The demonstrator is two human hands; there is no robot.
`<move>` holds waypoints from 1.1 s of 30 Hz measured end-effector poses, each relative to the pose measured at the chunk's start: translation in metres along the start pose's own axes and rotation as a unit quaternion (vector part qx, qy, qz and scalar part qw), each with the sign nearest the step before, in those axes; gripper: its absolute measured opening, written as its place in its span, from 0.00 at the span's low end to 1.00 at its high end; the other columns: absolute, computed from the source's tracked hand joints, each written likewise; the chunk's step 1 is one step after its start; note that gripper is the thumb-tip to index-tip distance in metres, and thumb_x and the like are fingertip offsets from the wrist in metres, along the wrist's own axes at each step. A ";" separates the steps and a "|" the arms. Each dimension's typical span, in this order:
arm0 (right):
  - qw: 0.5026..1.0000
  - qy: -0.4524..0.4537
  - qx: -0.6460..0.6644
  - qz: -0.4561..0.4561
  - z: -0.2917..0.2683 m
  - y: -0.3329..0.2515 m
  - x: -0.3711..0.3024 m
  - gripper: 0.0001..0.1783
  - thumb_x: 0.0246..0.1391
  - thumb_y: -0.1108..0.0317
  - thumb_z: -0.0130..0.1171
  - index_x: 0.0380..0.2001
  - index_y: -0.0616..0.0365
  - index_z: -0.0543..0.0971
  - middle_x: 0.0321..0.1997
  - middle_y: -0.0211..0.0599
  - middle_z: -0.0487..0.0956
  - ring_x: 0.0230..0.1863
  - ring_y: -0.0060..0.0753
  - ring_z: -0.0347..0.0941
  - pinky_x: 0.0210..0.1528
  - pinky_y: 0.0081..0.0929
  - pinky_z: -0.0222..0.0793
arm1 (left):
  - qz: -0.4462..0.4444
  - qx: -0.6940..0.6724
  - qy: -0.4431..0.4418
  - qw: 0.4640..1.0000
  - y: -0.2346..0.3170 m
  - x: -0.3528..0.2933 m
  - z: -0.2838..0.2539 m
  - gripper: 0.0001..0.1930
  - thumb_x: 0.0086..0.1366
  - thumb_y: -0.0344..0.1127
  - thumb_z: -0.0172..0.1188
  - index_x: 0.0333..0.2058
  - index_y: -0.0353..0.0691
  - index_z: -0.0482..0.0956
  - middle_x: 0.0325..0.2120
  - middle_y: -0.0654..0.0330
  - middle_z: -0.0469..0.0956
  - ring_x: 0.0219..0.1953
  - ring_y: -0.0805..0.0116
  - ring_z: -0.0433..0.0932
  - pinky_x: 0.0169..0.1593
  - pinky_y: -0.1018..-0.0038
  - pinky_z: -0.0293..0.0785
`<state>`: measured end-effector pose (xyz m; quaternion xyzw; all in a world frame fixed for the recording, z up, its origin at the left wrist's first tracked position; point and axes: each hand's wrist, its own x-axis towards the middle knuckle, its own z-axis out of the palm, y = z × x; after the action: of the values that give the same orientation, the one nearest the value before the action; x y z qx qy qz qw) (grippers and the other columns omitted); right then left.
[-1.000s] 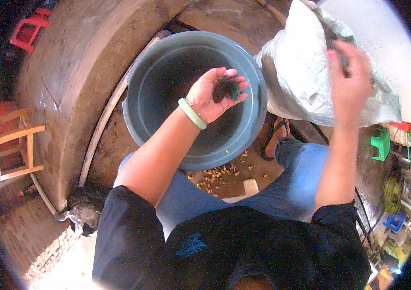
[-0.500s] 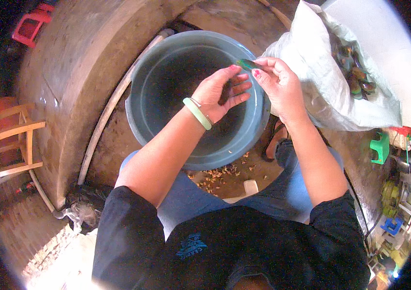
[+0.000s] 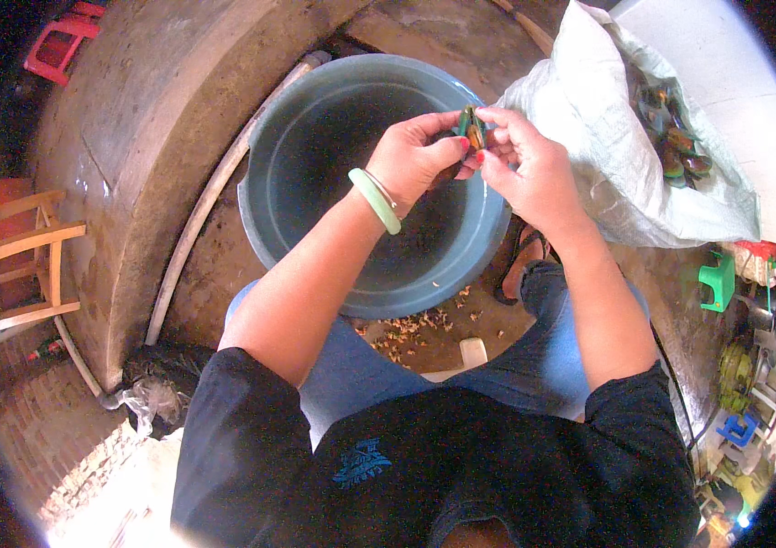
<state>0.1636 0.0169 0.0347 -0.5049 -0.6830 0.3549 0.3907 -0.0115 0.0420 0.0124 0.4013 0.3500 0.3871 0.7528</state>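
Observation:
Above the right side of a large grey-blue plastic tub [image 3: 256, 215], both hands hold a green mussel [image 3: 472, 130]. The mussel stands upright with its shell parted, and orange-brown colour shows in the gap. My left hand [image 3: 415, 153], with a pale green bangle at its wrist, pinches one side between thumb and fingers. On the other side my right hand [image 3: 534, 169] grips it with thumb and fingertips. The dark inside of the tub does not show clearly what lies in it.
At the right stands a white woven sack [image 3: 580, 119] with several mussels [image 3: 680, 151] in its mouth. Small yellowish scraps [image 3: 406, 336] lie on the floor between my legs. A pale pipe [image 3: 189, 236] runs along the curved wall left of the tub. A green stool [image 3: 717, 280] is farther right.
The left hand has come up and closed on the mussel, which the right hand alone held before. The mussel has turned from lying sideways to upright, and its shell gap now shows.

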 end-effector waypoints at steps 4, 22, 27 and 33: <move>0.998 -0.010 0.065 0.014 -0.011 0.009 0.003 0.21 0.50 0.75 0.55 0.50 0.54 0.72 0.32 0.35 0.80 0.32 0.20 0.76 0.37 0.23 0.73 | -0.008 -0.094 -0.058 0.994 0.005 0.001 -0.007 0.16 0.62 0.29 0.52 0.48 0.31 0.71 0.36 0.54 0.78 0.33 0.68 0.77 0.39 0.74 0.76; 0.997 0.027 -0.046 -0.054 0.012 -0.003 -0.002 0.20 0.44 0.81 0.54 0.44 0.56 0.72 0.43 0.44 0.72 0.36 0.39 0.75 0.38 0.29 0.74 | 0.042 0.089 0.095 0.991 -0.011 0.000 0.013 0.16 0.61 0.33 0.57 0.47 0.35 0.71 0.33 0.60 0.77 0.34 0.75 0.75 0.37 0.78 0.73; 0.979 0.072 -0.128 -0.145 0.009 0.005 0.005 0.17 0.42 0.81 0.53 0.39 0.57 0.75 0.42 0.46 0.72 0.45 0.44 0.71 0.43 0.32 0.72 | 0.048 0.087 0.066 0.993 -0.009 0.001 0.011 0.14 0.61 0.32 0.57 0.44 0.34 0.73 0.30 0.62 0.77 0.31 0.75 0.75 0.37 0.78 0.73; 0.979 0.052 -0.148 -0.130 0.005 0.001 0.004 0.10 0.45 0.78 0.55 0.34 0.58 0.75 0.42 0.47 0.72 0.46 0.50 0.71 0.46 0.37 0.71 | 0.033 0.074 0.057 0.995 -0.009 0.000 0.009 0.11 0.60 0.31 0.56 0.41 0.32 0.74 0.28 0.62 0.77 0.29 0.75 0.74 0.37 0.79 0.71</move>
<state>0.1582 0.0207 0.0326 -0.4817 -0.7665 0.1696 0.3894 -0.0013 0.0350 0.0084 0.4446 0.4066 0.4073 0.6863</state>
